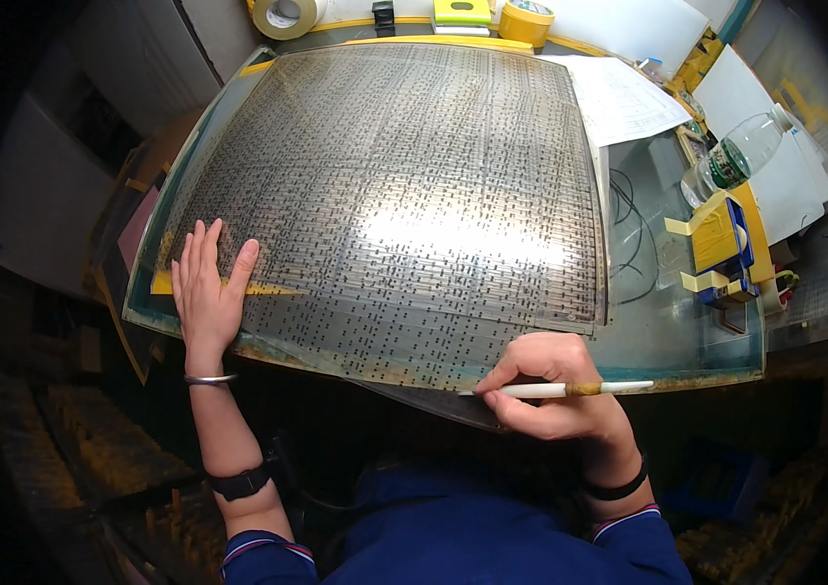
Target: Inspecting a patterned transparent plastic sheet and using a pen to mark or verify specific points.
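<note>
A large transparent film sheet [355, 156] covered with rows of small black marks lies over the glass tabletop, and a bright glare spot shows on it. My left hand [209, 292] rests flat on the sheet's near left part, fingers stretched, beside a strip of yellow tape [162, 283]. At the near edge of the sheet, my right hand [555, 385] grips a slim white pen-like tool [536, 391] with a tan band round it. The tool lies nearly level, its thin tip pointing left by the table edge. I cannot make out whether the tip touches the film.
At the right stand a clear plastic bottle [741, 153] and a blue tape dispenser [726, 244] with yellow tape. A black cable [636, 229] curls on the glass. Printed paper [624, 102] lies at the far right. Tape rolls [526, 21] line the back edge.
</note>
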Demonstrator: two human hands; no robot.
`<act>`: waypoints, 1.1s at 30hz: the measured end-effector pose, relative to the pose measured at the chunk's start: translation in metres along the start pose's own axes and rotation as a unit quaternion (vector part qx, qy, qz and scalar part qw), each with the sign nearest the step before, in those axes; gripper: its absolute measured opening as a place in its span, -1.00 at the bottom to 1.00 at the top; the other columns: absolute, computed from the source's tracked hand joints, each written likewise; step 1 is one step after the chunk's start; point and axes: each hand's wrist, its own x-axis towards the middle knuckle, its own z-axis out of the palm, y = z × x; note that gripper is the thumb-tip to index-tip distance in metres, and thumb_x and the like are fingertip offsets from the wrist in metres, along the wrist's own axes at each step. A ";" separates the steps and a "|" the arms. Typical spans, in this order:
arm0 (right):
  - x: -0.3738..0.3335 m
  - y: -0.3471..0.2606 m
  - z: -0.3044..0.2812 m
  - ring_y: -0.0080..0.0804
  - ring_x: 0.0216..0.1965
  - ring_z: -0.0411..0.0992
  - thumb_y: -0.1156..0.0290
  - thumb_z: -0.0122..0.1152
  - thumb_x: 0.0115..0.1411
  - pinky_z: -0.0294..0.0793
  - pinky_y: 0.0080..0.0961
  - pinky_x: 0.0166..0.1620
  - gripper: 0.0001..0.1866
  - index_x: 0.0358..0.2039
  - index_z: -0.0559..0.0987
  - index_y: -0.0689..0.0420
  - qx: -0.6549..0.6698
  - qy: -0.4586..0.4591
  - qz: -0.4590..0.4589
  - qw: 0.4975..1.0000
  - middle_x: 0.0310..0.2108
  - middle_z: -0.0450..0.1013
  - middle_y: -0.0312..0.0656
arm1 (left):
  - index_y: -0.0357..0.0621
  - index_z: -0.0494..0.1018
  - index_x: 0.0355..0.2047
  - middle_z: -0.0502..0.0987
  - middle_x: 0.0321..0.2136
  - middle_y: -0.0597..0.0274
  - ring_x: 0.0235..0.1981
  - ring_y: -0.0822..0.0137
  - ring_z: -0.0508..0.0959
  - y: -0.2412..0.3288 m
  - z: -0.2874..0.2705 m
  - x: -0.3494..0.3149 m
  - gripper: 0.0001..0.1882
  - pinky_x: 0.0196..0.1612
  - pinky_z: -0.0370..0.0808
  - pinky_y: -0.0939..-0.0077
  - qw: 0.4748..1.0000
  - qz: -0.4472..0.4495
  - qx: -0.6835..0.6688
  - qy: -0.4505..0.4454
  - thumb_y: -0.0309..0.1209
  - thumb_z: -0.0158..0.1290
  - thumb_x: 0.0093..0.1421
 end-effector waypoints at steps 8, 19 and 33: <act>0.000 -0.001 -0.005 -0.30 -0.54 0.54 0.51 0.31 -0.03 0.48 -0.50 -0.43 -0.93 -0.47 0.65 0.19 -0.011 -0.042 -0.031 0.999 -0.56 0.54 -0.15 | -0.09 0.22 0.30 0.12 0.35 -0.02 0.40 0.08 0.03 0.002 -0.001 0.000 -0.19 0.41 -0.19 0.10 1.000 -0.003 0.000 -0.001 0.25 -0.13 0.25; -0.001 -0.003 0.001 -0.33 -0.51 0.55 0.49 0.33 0.04 0.49 -0.50 -0.41 -0.91 -0.41 0.66 0.20 0.004 0.015 0.033 0.999 -0.53 0.55 -0.14 | -0.09 0.22 0.30 0.12 0.35 -0.01 0.40 0.08 0.04 0.001 -0.001 0.000 -0.19 0.41 -0.19 0.11 1.000 -0.003 -0.002 0.000 0.25 -0.13 0.25; -0.001 -0.005 -0.011 -0.35 -0.53 0.52 0.48 0.31 0.05 0.46 -0.50 -0.41 -0.95 -0.45 0.64 0.15 0.042 -0.062 -0.022 0.997 -0.56 0.54 -0.21 | -0.09 0.23 0.29 0.13 0.35 -0.02 0.40 0.07 0.05 -0.001 0.001 0.000 -0.19 0.41 -0.19 0.11 1.000 0.001 -0.005 0.007 0.26 -0.12 0.25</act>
